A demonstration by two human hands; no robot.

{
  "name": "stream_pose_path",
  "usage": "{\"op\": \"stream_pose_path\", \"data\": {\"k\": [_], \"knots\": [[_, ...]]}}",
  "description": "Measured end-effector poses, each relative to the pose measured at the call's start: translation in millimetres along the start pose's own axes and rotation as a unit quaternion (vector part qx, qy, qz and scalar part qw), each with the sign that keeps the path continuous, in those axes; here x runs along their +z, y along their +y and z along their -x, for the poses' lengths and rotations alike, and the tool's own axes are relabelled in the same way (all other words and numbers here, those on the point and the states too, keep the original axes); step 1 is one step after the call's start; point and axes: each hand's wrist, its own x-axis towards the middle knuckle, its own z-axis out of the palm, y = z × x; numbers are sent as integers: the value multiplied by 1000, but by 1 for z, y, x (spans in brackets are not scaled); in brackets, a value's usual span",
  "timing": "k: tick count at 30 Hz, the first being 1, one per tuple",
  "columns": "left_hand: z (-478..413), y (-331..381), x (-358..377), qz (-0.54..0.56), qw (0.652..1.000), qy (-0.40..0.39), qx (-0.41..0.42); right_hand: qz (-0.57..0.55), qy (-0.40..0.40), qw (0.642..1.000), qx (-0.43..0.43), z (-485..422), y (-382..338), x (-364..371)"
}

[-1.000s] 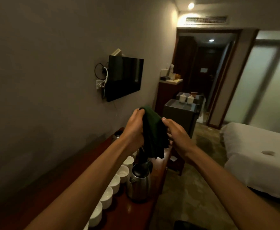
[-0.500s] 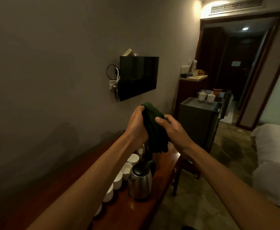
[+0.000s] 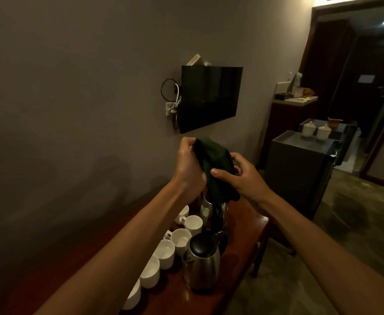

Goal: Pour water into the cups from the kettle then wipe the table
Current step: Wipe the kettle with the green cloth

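Along the lower left of the frame, a row of white cups (image 3: 165, 253) is lined up beside the wall, mouths up. Whether water stands in them cannot be told in the dim light. Just right of the row, a steel kettle (image 3: 201, 267) with a black lid is set upright, kept near the cups for pouring. A second steel kettle (image 3: 209, 209) is seen behind it.

Above the kettles, at mid-frame, a dark green cloth (image 3: 216, 162) is held up clear of everything below. Its upper end is gripped by the left hand (image 3: 190, 169), and its right side is pinched by the right hand (image 3: 245, 178), the thumb laid across the fabric. The hands are thus close together, both clamped on the cloth. The cloth is judged to be gathered into a pad fit for pressing flat.

With the kettle set down, pouring is judged finished and wiping not yet begun. The bare red-brown wood of the table (image 3: 243, 235) lies lower right of the kettles. At the right of the frame, a dark mini fridge (image 3: 300, 169) is placed well apart.
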Motion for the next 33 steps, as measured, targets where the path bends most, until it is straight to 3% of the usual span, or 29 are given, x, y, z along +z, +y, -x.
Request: {"op": "stream_pose_path", "data": {"k": [5, 10, 17, 21, 25, 28, 33], "knots": [[-54, -1, -1, -23, 1000, 9, -3, 14, 24, 999, -29, -53, 18, -15], [-103, -13, -10, -60, 995, 74, 39, 30, 50, 997, -49, -89, 33, -33], [-140, -35, -15, -146, 984, 81, 59, 40, 76, 992, -88, -120, 56, -52], [-153, -54, -25, -38, 996, 48, -61, 117, 54, 988, -84, -144, 73, -56], [-164, -74, -40, 9, 994, 92, -61, 198, -63, 975, -77, -164, 94, -57], [-178, -90, -68, 48, 988, 141, -32, 114, -139, 981, -76, -174, 119, -61], [-181, -97, -85, 44, 977, 209, 13, 35, -115, 990, -76, -169, 171, -72]]}}
